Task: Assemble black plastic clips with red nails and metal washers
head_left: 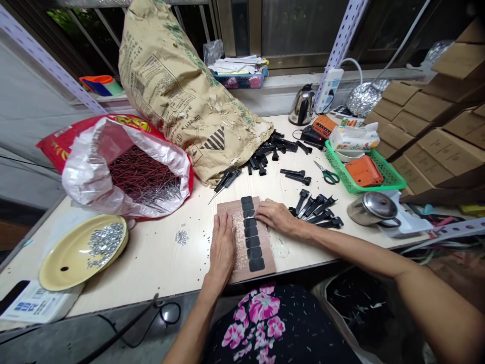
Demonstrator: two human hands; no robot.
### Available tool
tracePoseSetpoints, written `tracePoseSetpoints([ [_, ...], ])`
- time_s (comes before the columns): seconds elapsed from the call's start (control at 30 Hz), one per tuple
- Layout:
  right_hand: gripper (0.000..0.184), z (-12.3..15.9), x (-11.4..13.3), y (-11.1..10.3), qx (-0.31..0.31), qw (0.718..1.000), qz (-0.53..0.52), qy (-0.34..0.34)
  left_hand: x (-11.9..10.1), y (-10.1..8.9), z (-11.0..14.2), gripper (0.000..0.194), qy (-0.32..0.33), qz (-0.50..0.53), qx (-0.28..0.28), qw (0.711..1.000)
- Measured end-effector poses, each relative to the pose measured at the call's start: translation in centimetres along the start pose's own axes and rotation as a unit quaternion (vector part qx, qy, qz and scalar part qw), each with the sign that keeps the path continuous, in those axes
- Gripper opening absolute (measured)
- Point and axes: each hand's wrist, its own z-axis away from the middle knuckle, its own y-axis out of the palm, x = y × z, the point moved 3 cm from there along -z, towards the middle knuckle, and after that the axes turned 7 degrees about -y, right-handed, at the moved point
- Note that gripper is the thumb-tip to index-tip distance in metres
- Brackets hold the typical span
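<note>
A brown board (265, 253) lies at the table's near edge with a column of several black plastic pieces (251, 231) set along its middle. My left hand (223, 243) rests flat on the board's left side, fingers together, holding nothing. Across the board, my right hand (276, 214) lies on its right edge, its fingertips touching one of the black pieces near the top of the column. A small bunch of black plastic parts (316, 208) lies just right of my right hand.
A torn brown paper sack (182, 86) spills black parts (273, 149) behind the board. A plastic bag of red rods (140, 177) and a yellow dish of small metal bits (81, 250) sit left. Scissors (326, 173), a green basket (390, 178), a metal pot (373, 208) and stacked cartons (435, 116) are right.
</note>
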Motion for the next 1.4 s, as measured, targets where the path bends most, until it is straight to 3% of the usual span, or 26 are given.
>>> tracePoseSetpoints([
  [0.13,0.025,0.9,1.6,-0.4,0.047,0.992,-0.001,-0.118,0.0,-0.4,-0.1,0.044,0.000,0.002,0.001,1.000],
  [0.17,0.025,1.4,1.6,-0.8,0.055,0.992,0.000,-0.116,0.0,-0.9,-0.4,0.043,-0.003,-0.002,-0.006,1.000],
  [0.3,0.024,3.7,-0.7,-3.5,0.078,0.997,0.020,0.000,0.7,-3.8,-3.0,0.037,-0.059,-0.050,-0.076,0.994],
  [0.4,0.021,4.9,-1.9,-5.2,0.110,0.992,0.062,0.030,2.0,-5.0,-5.9,0.034,-0.119,-0.108,-0.105,0.981],
  [0.47,0.018,4.7,-2.1,-6.3,0.081,0.992,0.086,0.034,3.0,-4.9,-7.8,0.027,-0.149,-0.100,-0.093,0.979],
  [0.6,0.019,1.2,-1.3,-7.4,-0.058,0.993,0.102,0.016,4.4,-4.2,-9.8,0.012,-0.184,-0.022,-0.077,0.980],
  [0.7,0.019,-2.9,0.0,-7.0,-0.149,0.981,0.115,-0.042,4.7,-5.2,-9.3,0.014,-0.205,0.014,-0.098,0.974],
  [0.77,0.025,-5.5,1.2,-6.0,-0.167,0.972,0.128,-0.108,4.1,-6.3,-7.9,0.017,-0.211,0.046,-0.100,0.971],
  [0.83,0.033,-7.6,2.5,-4.8,-0.145,0.963,0.138,-0.182,2.9,-7.3,-6.0,0.019,-0.214,0.134,-0.075,0.965],
  [0.9,0.036,-8.7,3.8,-3.4,-0.110,0.953,0.136,-0.246,1.3,-7.7,-3.7,0.020,-0.228,0.332,-0.019,0.915],
  [0.97,0.035,-8.8,4.8,-2.4,-0.092,0.944,0.120,-0.292,-0.1,-7.8,-1.4,0.022,-0.261,0.477,0.040,0.838],
  [1.03,0.030,-8.1,5.5,-1.6,-0.085,0.939,0.104,-0.316,-0.7,-7.9,0.6,0.026,-0.290,0.537,0.093,0.787],
  [1.07,0.027,-7.7,5.7,-1.4,-0.085,0.939,0.101,-0.317,-0.6,-7.9,1.3,0.029,-0.298,0.542,0.112,0.778],
  [1.1,0.025,-7.2,5.7,-1.2,-0.084,0.942,0.101,-0.309,0.0,-8.1,1.8,0.032,-0.302,0.530,0.115,0.784],
  [1.17,0.024,-6.4,5.5,-1.1,-0.084,0.952,0.103,-0.277,2.2,-8.8,1.9,0.035,-0.299,0.442,0.060,0.843],
  [1.23,0.025,-5.8,4.9,-1.1,-0.089,0.965,0.095,-0.227,5.0,-10.1,1.3,0.031,-0.277,0.253,-0.072,0.924],
  [1.27,0.025,-5.6,4.6,-1.2,-0.092,0.971,0.090,-0.202,6.3,-10.5,0.8,0.029,-0.265,0.148,-0.108,0.947],
  [1.33,0.025,-5.2,4.1,-1.4,-0.097,0.978,0.083,-0.165,8.2,-10.6,-0.3,0.028,-0.249,-0.011,-0.116,0.961],
  [1.4,0.023,-5.0,4.0,-1.5,-0.103,0.980,0.080,-0.152,9.4,-10.2,-1.1,0.027,-0.238,-0.115,-0.080,0.961],
])
